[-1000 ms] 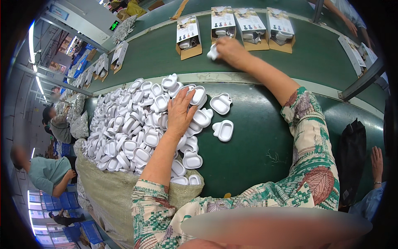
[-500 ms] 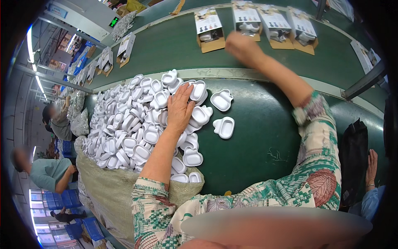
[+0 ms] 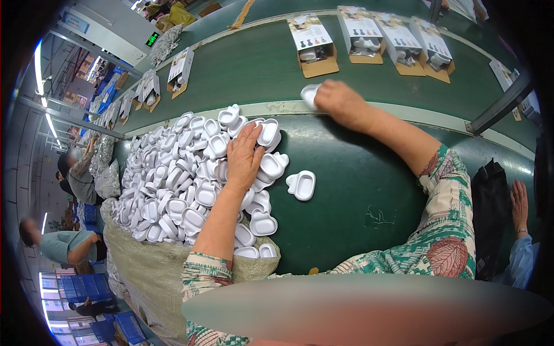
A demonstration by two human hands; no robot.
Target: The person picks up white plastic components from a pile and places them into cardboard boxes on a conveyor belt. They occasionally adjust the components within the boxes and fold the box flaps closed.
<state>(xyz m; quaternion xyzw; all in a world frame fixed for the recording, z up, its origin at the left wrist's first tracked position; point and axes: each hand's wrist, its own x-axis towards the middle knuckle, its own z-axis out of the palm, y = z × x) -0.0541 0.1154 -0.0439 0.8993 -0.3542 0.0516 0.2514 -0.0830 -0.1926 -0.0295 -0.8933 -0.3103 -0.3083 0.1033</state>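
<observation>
Green conveyor belt (image 3: 259, 63) ahead: left hand (image 3: 244, 157) flat, fingers spread on the heap of white plastic trays (image 3: 173, 179); right hand (image 3: 340, 102) grips one white plastic tray (image 3: 310, 94).

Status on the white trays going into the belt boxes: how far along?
Done: several open boxes on the green belt already show white pieces inside. In hand: the right hand holds one white tray at the belt edge, while the left hand rests on the pile of trays. Left: that pile is large, and one loose tray lies beside it.
</observation>
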